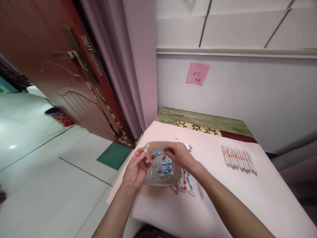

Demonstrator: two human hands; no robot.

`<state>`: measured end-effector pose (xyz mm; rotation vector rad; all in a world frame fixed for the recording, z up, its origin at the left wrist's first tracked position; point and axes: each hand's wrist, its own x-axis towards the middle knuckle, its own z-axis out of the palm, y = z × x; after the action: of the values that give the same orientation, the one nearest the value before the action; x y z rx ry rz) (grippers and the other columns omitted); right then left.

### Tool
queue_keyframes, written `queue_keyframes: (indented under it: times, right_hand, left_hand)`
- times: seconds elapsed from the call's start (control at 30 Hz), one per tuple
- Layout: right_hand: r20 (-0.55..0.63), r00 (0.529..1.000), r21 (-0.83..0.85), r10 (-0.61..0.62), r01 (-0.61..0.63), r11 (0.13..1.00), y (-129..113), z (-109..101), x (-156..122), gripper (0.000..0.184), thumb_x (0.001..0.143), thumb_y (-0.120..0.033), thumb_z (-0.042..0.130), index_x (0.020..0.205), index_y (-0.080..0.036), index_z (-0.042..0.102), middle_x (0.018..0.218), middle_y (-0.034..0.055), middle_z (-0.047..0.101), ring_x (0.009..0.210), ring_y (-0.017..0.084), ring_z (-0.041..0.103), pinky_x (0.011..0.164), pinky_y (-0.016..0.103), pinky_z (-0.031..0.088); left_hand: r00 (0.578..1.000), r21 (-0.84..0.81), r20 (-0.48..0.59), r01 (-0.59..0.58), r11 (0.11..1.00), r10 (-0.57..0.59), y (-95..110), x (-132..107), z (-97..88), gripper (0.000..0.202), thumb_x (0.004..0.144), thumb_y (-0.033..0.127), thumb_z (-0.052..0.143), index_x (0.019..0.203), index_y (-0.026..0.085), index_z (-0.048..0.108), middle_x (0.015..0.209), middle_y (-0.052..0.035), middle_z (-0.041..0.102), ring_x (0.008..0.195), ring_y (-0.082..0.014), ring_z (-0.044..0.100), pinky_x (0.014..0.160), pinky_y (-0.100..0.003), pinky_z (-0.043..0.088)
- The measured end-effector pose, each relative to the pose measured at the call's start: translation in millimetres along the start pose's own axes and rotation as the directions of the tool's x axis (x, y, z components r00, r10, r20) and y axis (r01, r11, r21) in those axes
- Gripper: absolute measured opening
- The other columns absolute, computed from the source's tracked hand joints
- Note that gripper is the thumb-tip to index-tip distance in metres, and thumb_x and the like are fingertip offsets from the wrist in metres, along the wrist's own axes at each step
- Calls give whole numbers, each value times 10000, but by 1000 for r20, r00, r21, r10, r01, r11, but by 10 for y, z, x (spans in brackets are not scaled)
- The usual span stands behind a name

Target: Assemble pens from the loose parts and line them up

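My left hand [137, 165] is at the left rim of a beige plastic basin [146, 180], thumb and fingers closed on a small pale pen part [147, 148] that points up. Over the basin's right side hangs my right hand [178, 154], its fingertips pinched together; whatever they hold is too small to make out. Loose blue and grey pen parts [166, 170] lie in the basin, with a few brown pieces [153, 156] near its far left side. Partly hidden by my right forearm, blue and brown pen barrels [189, 181] lie beside the basin.
A row of assembled-looking pens [239, 160] lies on the right of the pale-covered table [223, 198]. Thin white rods [184, 143] lie behind the basin. A pink note [197, 74] is on the wall. At left stand a red-brown door [81, 89] and a bin [60, 116].
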<state>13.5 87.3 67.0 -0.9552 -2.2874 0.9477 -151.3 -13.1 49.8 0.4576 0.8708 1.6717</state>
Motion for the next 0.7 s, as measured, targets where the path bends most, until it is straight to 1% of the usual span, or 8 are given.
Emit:
queue_keyframes:
  times: [0.07, 0.13, 0.23, 0.33, 0.4, 0.47, 0.57, 0.7]
  right_hand:
    - [142, 988, -284, 53, -10, 959, 69, 136, 63, 168, 834, -184, 585, 898, -206, 739, 814, 30, 747, 736, 143, 676, 700, 215, 470]
    - [238, 965, -419, 114, -4, 908, 135, 293, 105, 179, 794, -158, 610, 879, -211, 759, 837, 50, 755, 792, 174, 687, 716, 225, 466]
    - [272, 948, -489, 167, -14, 872, 217, 490, 150, 205, 763, -121, 608, 860, -194, 773, 840, 97, 755, 843, 226, 693, 726, 256, 473]
    - [290, 935, -547, 202, -11, 837, 268, 585, 197, 234, 782, -114, 578, 879, -195, 774, 868, 119, 753, 880, 243, 693, 742, 270, 483]
    - [303, 929, -568, 214, -4, 823, 276, 611, 228, 235, 791, -124, 574, 889, -201, 774, 878, 122, 752, 886, 240, 695, 746, 266, 488]
    - [316, 923, -579, 220, 4, 815, 268, 637, 253, 229, 801, -143, 576, 900, -206, 773, 883, 123, 752, 878, 238, 699, 743, 263, 495]
    - [337, 914, -588, 225, 18, 809, 243, 704, 270, 227, 803, -159, 581, 924, -198, 768, 909, 127, 750, 872, 246, 703, 739, 271, 506]
    - [335, 912, -601, 238, 12, 799, 231, 817, 267, 247, 803, -124, 547, 930, -128, 759, 939, 170, 739, 876, 272, 701, 741, 299, 513]
  left_hand:
    - [997, -136, -71, 4, 991, -14, 18, 20, -53, 86, 765, 110, 657, 819, 161, 613, 643, 27, 543, 538, -61, 491, 577, -196, 476]
    - [990, -238, -135, 9, 971, -42, 22, 35, -87, 71, 773, 67, 623, 797, 133, 622, 643, 18, 539, 529, -54, 485, 568, -189, 488]
    - [976, -325, -202, 7, 946, -77, 11, 44, -94, 105, 805, 28, 566, 807, 103, 640, 653, -3, 567, 521, -53, 498, 551, -181, 504]
    - [968, -352, -239, -12, 936, -78, -8, 39, -67, 155, 858, 37, 514, 818, 94, 653, 663, -20, 614, 529, -62, 546, 580, -200, 545]
    - [962, -339, -255, 9, 941, -101, -23, 32, -47, 189, 896, 76, 484, 822, 87, 658, 724, -55, 671, 603, -97, 628, 642, -247, 585]
    - [951, -318, -265, 72, 945, -162, -38, 25, -32, 221, 919, 100, 457, 838, 71, 661, 840, -110, 718, 698, -138, 687, 652, -255, 599]
    - [918, -319, -301, 157, 934, -258, -59, 20, -22, 235, 924, 73, 432, 854, 40, 654, 873, -148, 732, 664, -122, 699, 546, -163, 569]
    - [879, -333, -368, 180, 926, -303, -68, 25, -31, 239, 929, 71, 435, 799, 49, 635, 704, -89, 709, 527, -70, 651, 484, -108, 528]
